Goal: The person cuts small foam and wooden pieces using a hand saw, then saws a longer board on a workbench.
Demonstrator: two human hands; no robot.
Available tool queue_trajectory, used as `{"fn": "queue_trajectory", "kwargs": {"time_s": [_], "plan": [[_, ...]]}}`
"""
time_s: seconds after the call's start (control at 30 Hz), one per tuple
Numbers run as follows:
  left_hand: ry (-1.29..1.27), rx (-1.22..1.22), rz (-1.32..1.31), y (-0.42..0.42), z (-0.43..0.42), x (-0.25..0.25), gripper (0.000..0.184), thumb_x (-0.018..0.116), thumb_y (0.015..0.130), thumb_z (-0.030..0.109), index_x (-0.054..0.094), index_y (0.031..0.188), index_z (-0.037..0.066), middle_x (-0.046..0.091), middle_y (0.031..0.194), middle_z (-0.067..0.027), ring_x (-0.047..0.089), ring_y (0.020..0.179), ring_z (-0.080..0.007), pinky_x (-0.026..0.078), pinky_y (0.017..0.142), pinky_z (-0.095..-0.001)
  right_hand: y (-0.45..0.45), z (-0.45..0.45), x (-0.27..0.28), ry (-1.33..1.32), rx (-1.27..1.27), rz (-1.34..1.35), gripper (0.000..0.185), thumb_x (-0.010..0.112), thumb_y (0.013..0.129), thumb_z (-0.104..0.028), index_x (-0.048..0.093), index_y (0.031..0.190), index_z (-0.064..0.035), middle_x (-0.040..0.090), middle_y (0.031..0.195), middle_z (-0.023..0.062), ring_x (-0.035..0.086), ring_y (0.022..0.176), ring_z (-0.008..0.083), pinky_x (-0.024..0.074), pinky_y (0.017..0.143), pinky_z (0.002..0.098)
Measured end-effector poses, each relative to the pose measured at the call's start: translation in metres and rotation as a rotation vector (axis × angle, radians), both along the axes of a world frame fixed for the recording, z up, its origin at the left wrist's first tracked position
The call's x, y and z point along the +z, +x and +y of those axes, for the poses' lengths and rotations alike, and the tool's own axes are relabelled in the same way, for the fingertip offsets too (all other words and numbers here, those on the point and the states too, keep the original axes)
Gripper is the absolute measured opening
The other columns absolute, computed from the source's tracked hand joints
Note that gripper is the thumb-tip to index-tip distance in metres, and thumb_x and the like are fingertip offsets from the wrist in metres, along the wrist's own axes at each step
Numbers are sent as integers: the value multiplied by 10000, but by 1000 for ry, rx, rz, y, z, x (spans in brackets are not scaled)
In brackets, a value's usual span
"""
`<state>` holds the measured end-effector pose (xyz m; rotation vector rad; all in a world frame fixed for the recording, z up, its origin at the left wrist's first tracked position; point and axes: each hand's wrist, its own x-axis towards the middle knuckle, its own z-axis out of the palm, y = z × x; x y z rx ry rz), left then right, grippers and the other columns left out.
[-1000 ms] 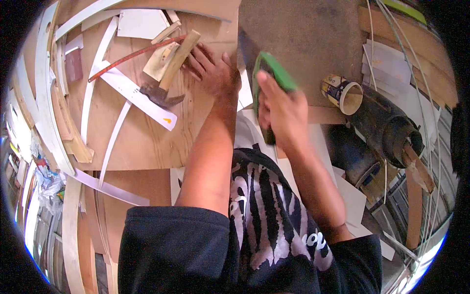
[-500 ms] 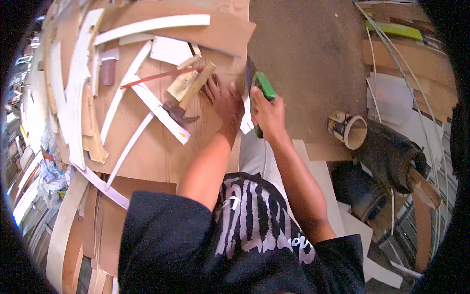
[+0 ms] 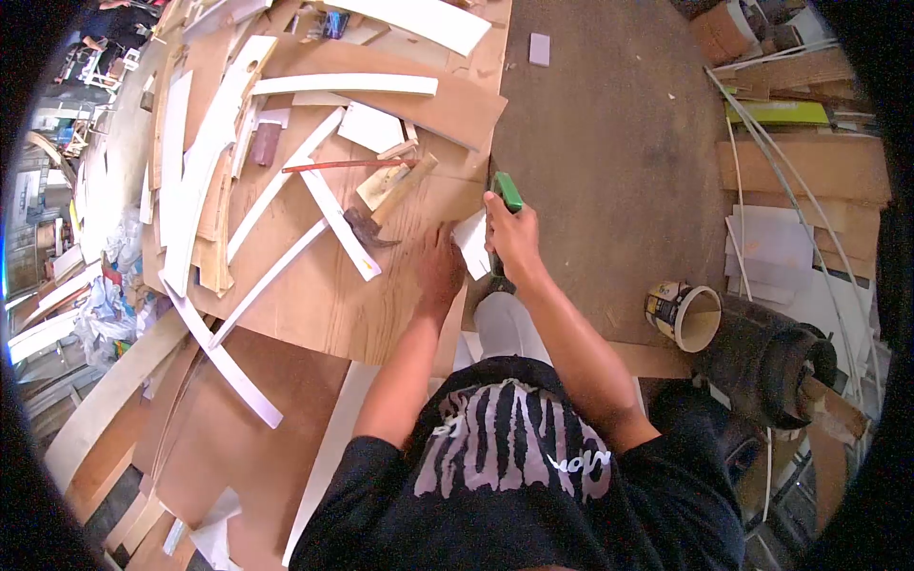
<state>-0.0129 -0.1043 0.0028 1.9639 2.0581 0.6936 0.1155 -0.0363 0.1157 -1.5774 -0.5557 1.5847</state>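
My right hand (image 3: 514,238) is wrapped round the green handle of a hand saw (image 3: 507,193) at the right edge of the plywood table top. Most of the saw's blade is hidden or seen edge-on. My left hand (image 3: 441,268) lies on the plywood with its fingers stretched forward, beside a white piece of board (image 3: 473,246) between my two hands. Whether the fingers touch that piece is hard to tell. A hammer (image 3: 395,205) with a wooden handle lies left of my left hand, close to a red pencil-like stick (image 3: 347,165) and a small wood block (image 3: 379,184).
White curved strips (image 3: 347,84) and offcuts cover the left of the plywood (image 3: 314,309). A brown surface (image 3: 609,181) lies to the right, with a small pale block (image 3: 540,49) on it. A paint bucket (image 3: 681,312) lies tipped beside a dark roll (image 3: 762,362).
The view has shifted, so the table appears lower. My left hand has drawn back from the hammer, and more of the white piece shows. The saw stays in my right hand.
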Motion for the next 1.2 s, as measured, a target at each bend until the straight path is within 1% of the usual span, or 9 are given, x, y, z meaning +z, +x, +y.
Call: {"fn": "queue_trajectory", "kwargs": {"time_s": [0.1,0.2,0.33,0.4,0.6,0.83,0.9,1.0,1.2], "plan": [[56,-8,185,0,31,-15,251,567,927,112,584,1167,43,587,1132,-201,576,1075,-411,471,925,-494,-2,-7,-3,17,-12,-17,316,670,979,-250,512,755,-93,452,603,-26,419,433,92,349,385,295],[-66,137,-42,15,61,33,239,569,927,169,567,1125,35,572,1108,-196,568,1042,-401,462,913,-505,-5,-9,3,-6,-60,47,307,664,984,-242,514,758,-96,446,608,-30,406,432,91,345,386,294],[-103,42,69,12,77,11,288,529,965,216,551,1192,41,547,1167,-188,542,1106,-377,441,957,-506,-8,-6,8,-14,-65,52,305,657,990,-233,507,759,-103,445,608,-28,403,429,93,341,386,297],[-295,-77,232,12,81,24,370,500,996,244,518,1299,32,505,1336,-182,473,1277,-358,403,1048,-494,-9,-2,6,-26,-52,15,320,662,988,-241,502,748,-102,445,599,-27,403,424,95,339,383,299],[-199,-12,209,9,92,-16,599,498,1008,281,362,1530,22,329,1592,-184,282,1487,-365,229,1221,-494,-19,1,10,-51,-50,-82,377,680,981,-280,489,710,-100,442,560,-19,408,406,102,334,371,303],[-195,11,161,11,92,-26,649,506,1013,316,322,1554,10,345,1587,-187,294,1483,-365,198,1230,-519,-23,-21,51,-157,-11,-213,374,673,991,-319,537,746,-70,452,564,-13,422,404,102,337,368,297],[-170,0,64,12,94,-40,655,453,1016,302,288,1546,-45,327,1577,-259,291,1469,-444,176,1215,-583,-27,-12,63,-226,-60,-161,345,681,986,-314,553,769,-78,457,580,-20,423,417,96,342,380,291],[-173,-19,64,12,92,-32,651,434,1028,300,262,1563,-30,306,1587,-265,269,1478,-448,169,1213,-588,-17,14,35,-254,-100,-116,326,690,980,-311,555,791,-83,454,587,-26,422,432,91,343,385,287],[-209,41,56,16,93,-30,639,494,1018,299,312,1566,25,314,1605,-209,271,1492,-385,189,1212,-565,-22,-13,53,-223,86,-297,352,675,992,-313,535,754,-94,450,579,-36,416,434,79,334,379,276]]}}
